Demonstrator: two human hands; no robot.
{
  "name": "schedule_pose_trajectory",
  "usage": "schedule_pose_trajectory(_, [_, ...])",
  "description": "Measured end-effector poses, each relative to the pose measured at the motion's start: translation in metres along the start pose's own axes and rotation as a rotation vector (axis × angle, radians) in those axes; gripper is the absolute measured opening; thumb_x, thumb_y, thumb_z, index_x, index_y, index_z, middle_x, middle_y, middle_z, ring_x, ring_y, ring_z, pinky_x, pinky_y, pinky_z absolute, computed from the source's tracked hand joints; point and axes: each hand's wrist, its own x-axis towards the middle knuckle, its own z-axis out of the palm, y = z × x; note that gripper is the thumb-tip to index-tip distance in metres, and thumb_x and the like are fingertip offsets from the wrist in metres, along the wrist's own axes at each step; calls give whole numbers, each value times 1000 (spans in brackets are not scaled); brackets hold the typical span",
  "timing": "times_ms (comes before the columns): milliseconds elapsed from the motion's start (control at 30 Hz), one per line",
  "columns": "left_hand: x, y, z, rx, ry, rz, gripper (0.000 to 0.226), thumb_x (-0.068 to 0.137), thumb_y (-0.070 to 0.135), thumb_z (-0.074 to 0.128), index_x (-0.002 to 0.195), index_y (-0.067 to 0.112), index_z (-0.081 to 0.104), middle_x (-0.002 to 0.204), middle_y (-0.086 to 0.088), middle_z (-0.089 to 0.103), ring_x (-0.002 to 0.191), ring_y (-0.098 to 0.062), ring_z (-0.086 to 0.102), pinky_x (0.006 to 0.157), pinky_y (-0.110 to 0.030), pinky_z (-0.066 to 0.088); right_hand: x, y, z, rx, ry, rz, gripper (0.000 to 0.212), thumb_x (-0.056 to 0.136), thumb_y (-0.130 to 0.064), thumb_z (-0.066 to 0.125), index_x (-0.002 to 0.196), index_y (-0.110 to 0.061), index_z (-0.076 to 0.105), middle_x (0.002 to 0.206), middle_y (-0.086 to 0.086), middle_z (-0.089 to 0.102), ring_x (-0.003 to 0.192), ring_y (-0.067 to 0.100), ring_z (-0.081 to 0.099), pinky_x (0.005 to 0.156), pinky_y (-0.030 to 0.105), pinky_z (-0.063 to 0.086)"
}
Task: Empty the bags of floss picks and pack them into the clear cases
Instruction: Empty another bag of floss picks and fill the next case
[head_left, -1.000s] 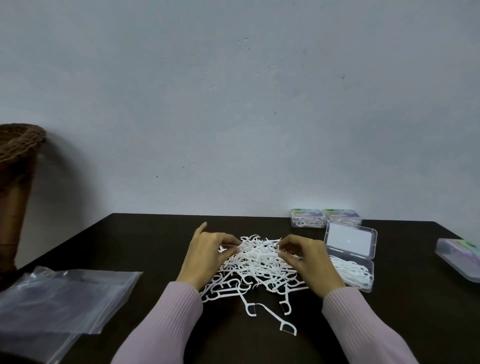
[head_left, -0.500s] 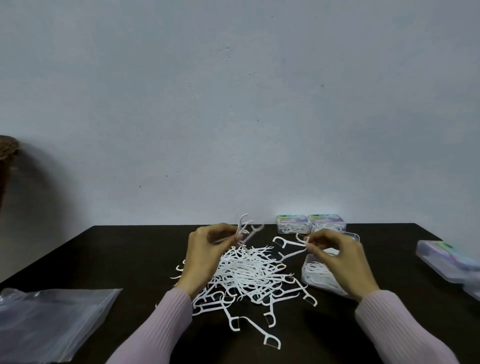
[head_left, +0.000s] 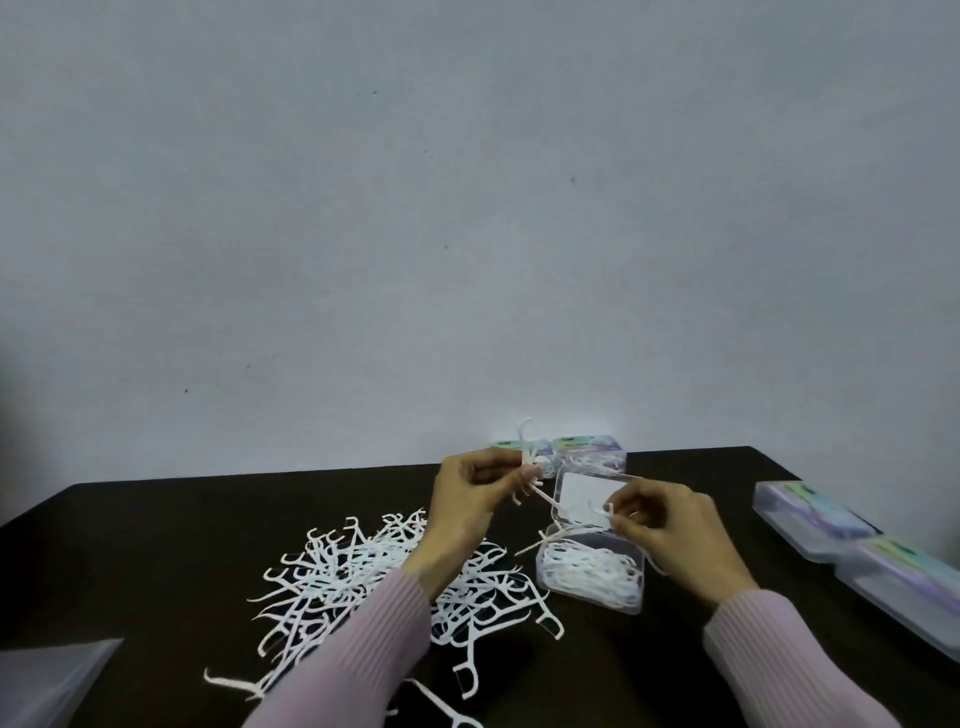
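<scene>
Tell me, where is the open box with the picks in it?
The open clear case sits on the dark table, right of centre in the head view, just right of the loose pile of floss picks and under the right hand.

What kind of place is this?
Probably a plain room used as a hand-packing station: a dark wooden table against a bare grey wall, with loose white plastic floss picks beside an open clear plastic case.
</scene>
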Motion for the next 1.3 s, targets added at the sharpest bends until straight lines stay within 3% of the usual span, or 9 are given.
schedule_pose_trajectory(100, [7, -9, 12, -11, -19, -19, 21, 67, 14, 76, 87, 8, 73, 83, -6, 74, 76, -12, 69, 66, -17, 52, 1, 6, -5, -66, -72, 16, 17, 82, -14, 68, 83, -30, 62, 91, -10, 62, 83, -3, 56, 60, 9, 44])
schedule_pose_trajectory(233, [12, -19, 28, 81, -100, -19, 13, 75, 7, 75, 88, 5, 74, 80, -5, 74, 73, -11, 68, 66, -17, 50, 4, 11, -9, -92, -95, 32, 18, 83, -14, 67, 86, -32, 64, 93, -13, 58, 86, -3, 54, 69, 10, 42])
schedule_pose_trajectory(400, [11, -27, 38, 232, -222, -16, 22, 75, 11, 76, 96, 3, 72, 87, -3, 73, 79, -10, 70, 70, -17, 52, 6, 18, -14, -27, 10, 71, 19, 82, -10, 67, 87, -28, 63, 91, -8, 63, 86, 0, 59, 66, 9, 44])
schedule_pose_trajectory(567, [8, -29, 39, 536, -350, 71, 24, 79, 15, 74, 103, 11, 72, 96, 6, 71, 81, 8, 62, 75, -9, 48, 8, 21, -12, -36, 140, 90, 16, 86, -7, 62, 98, -16, 67, 95, -3, 62, 86, 4, 56, 66, 8, 39])
schedule_pose_trajectory(667, [9, -28, 34, 611, -419, 89, 21, 79, 15, 74, 101, 16, 74, 98, 7, 72, 81, 10, 60, 74, -5, 44, 9, 21, -11, -21, 168, 92, 17, 87, -6, 60, 100, -16, 67, 97, -3, 61, 86, 3, 54, 61, 4, 37])
schedule_pose_trajectory(800, [12, -24, 25, 563, -453, 54, 26, 77, 12, 75, 102, 17, 73, 98, 8, 72, 90, 2, 64, 83, -15, 50, 8, 17, -7, 34, 88, 69, 17, 86, -7, 62, 95, -21, 66, 97, -7, 61, 85, -2, 54, 60, 4, 39])
schedule_pose_trajectory(967, [15, -21, 10, 375, -453, -21, 28, 80, 9, 72, 107, 13, 69, 103, 2, 72, 96, -5, 66, 83, -17, 52, 5, 11, 3, 75, 12, 38, 16, 84, -8, 65, 92, -21, 68, 94, -8, 61, 79, -5, 55, 57, 2, 42])
schedule_pose_trajectory(1133, [15, -24, 0, 425, -468, -45, 31, 77, 16, 75, 107, 20, 68, 103, 6, 70, 95, 0, 64, 81, -11, 47, 2, 11, 14, 24, -63, -39, 19, 83, -7, 67, 94, -22, 67, 91, -7, 65, 82, -2, 60, 70, 6, 46])
schedule_pose_trajectory(1300, [14, -21, -3, 443, -561, -111, 39, 71, 23, 80, 107, 26, 66, 104, 10, 69, 97, 2, 62, 83, -17, 49, 1, 13, -3, -146, 99, -32, 11, 87, -16, 62, 91, -26, 64, 86, -11, 60, 78, 0, 57, 72, 13, 46])
